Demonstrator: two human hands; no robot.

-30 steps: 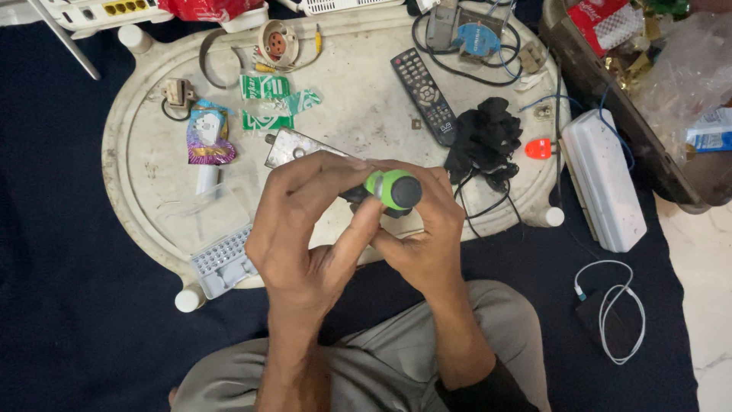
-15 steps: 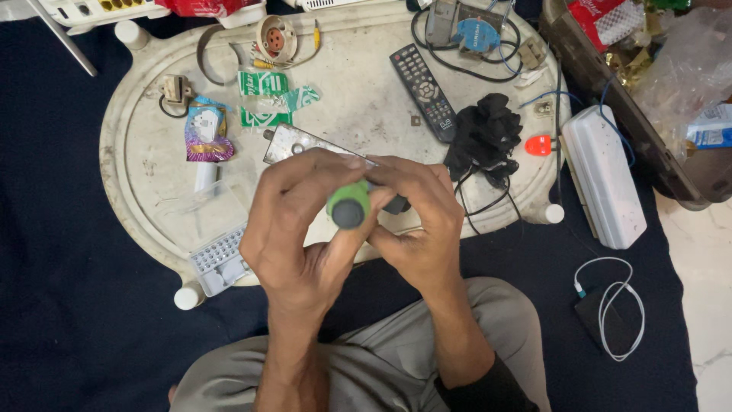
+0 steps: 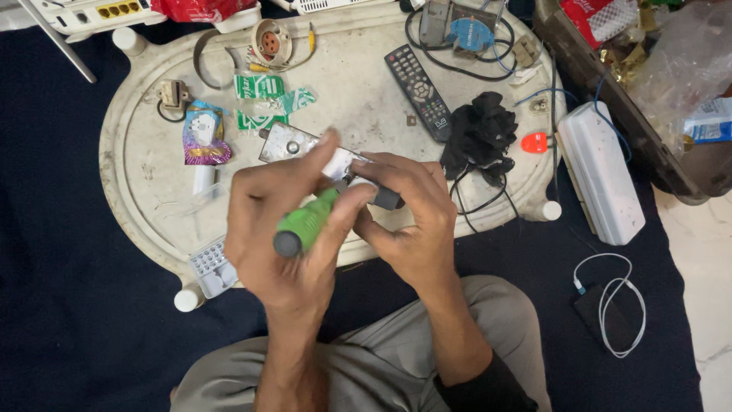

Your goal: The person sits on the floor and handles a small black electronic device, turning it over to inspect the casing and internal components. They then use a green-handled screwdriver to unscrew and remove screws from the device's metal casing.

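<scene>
Gripping a green-handled screwdriver [image 3: 303, 224] in left hand [image 3: 278, 229], right hand [image 3: 408, 221] clenched on a small dark part [image 3: 385, 198] above the table [image 3: 145, 164].
Judged light, rigid, fiddly; best held by ribbed handle, near silver plate [image 3: 293, 143], remote [image 3: 419, 91].

The screwdriver [image 3: 303, 223] in your left hand [image 3: 278, 229] has a matt green plastic handle with a dark, dull end cap. Your right hand [image 3: 412, 221] grips a small part [image 3: 385, 198] of dark matt plastic. The tray [image 3: 145, 164] beneath is off-white, scuffed and stained. The remote [image 3: 418, 91] is black plastic, the glove [image 3: 480, 133] black cloth, the floor cover [image 3: 69, 305] dark navy cloth.
</scene>
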